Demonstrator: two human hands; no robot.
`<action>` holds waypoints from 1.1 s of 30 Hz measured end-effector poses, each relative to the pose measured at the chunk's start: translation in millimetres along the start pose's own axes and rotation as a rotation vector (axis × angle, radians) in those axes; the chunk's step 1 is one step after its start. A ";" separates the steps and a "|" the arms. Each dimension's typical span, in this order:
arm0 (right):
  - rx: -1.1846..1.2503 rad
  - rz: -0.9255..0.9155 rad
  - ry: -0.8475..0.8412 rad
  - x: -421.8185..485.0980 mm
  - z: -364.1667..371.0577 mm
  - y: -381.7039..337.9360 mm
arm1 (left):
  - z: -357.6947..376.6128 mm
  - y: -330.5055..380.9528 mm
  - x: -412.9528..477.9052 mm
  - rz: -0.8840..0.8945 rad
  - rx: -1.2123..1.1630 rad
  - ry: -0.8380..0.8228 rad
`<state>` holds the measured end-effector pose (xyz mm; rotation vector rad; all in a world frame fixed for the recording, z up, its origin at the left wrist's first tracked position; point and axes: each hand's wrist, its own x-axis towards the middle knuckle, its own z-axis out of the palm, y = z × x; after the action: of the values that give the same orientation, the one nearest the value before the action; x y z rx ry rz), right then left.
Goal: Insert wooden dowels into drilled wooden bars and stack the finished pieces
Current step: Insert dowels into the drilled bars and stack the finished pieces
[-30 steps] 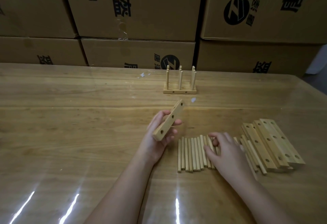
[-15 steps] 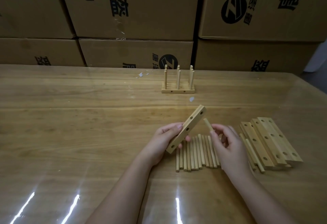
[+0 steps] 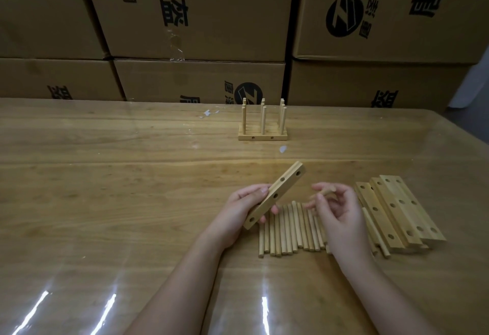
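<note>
left hand (image 3: 244, 211) grips a drilled bar (image 3: 275, 194), tilted, held above the table (image 3: 105, 202). finished pieces (image 3: 262, 134) sit further back, pegs upright. loose dowels (image 3: 285, 231) lie in a row btwn the hands. right hand (image 3: 341, 215) pinches one dowel (image 3: 325, 192) near the bar. spare bars (image 3: 397, 210) piled far right.

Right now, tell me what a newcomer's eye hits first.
Mid-table, the left hand holds a drilled bar tilted up, while the right hand pinches a dowel beside it. A row of loose dowels lies under the hands, spare bars pile at right, and finished pieces stand farther back.
</note>
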<state>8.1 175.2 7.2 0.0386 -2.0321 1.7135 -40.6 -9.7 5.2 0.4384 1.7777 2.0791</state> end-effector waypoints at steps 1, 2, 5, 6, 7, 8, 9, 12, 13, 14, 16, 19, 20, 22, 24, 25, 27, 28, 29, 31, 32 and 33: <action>-0.019 -0.027 0.020 -0.1 -1.0 -0.4 | 0.2 0.1 0.1 -0.005 0.005 0.007; -0.046 -0.053 0.041 0.0 -2.4 -0.9 | 0.5 0.1 0.2 -0.010 0.008 0.015; 0.003 -0.061 0.087 1.6 -6.9 -1.7 | 1.0 0.9 0.1 -0.015 0.014 0.033; 0.035 -0.043 0.097 2.3 -7.8 -1.1 | 1.5 1.3 0.0 -0.017 0.018 0.035; 0.055 -0.031 0.104 2.8 -8.2 -0.7 | 2.0 1.7 -0.1 -0.020 0.022 0.038; 0.062 -0.026 0.109 3.4 -8.1 0.0 | 2.4 2.0 -0.1 -0.022 0.026 0.041; 0.071 -0.020 0.108 3.9 -7.9 0.7 | 2.7 2.1 -0.2 -0.024 0.028 0.046; 0.118 0.001 0.084 5.3 -7.4 3.0 | 3.3 2.5 -0.4 -0.024 0.027 0.056; 0.119 0.010 0.065 5.5 -7.7 3.4 | 3.4 2.5 -0.5 -0.023 0.020 0.059; 0.096 0.017 0.041 5.6 -7.9 4.3 | 3.6 2.5 -0.3 -0.022 0.010 0.063; -0.007 0.022 -0.018 5.3 -7.7 6.0 | 3.5 2.5 -0.1 -0.023 -0.012 0.070; -0.110 0.027 -0.044 5.4 -7.3 9.4 | 2.9 2.8 -0.3 -0.021 -0.028 0.062; -0.126 0.030 -0.038 5.7 -7.6 9.8 | 2.9 3.0 -0.5 -0.017 -0.030 0.057; -0.162 0.023 -0.025 6.3 -8.3 9.4 | 2.7 3.2 -0.7 -0.013 -0.030 0.055; -0.181 0.002 -0.007 6.9 -8.9 8.8 | 2.9 2.8 -0.5 -0.013 -0.023 0.058; -0.184 -0.009 0.004 7.1 -9.4 8.7 | 3.0 2.4 -0.4 -0.012 -0.016 0.062; -0.190 -0.022 0.019 7.8 -10.3 9.3 | 3.4 1.6 -0.3 -0.010 0.000 0.069; -0.192 -0.026 0.024 8.1 -10.6 9.7 | 3.5 1.4 -0.4 -0.008 0.006 0.073; -0.192 -0.030 0.028 8.3 -10.9 10.2 | 3.6 1.4 -0.5 -0.006 0.011 0.076; -0.195 -0.042 0.034 8.4 -10.9 10.7 | 4.2 1.5 -0.6 -0.003 0.021 0.078; -0.197 -0.050 0.038 8.3 -10.8 11.1 | 4.5 1.6 -0.6 -0.002 0.023 0.078; -0.201 -0.057 0.043 8.2 -10.8 11.3 | 4.9 1.7 -0.7 -0.002 0.028 0.078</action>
<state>0.9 190.0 0.9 -0.0058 -2.1395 1.4571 -37.8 -6.0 7.7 0.3673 1.8522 2.0997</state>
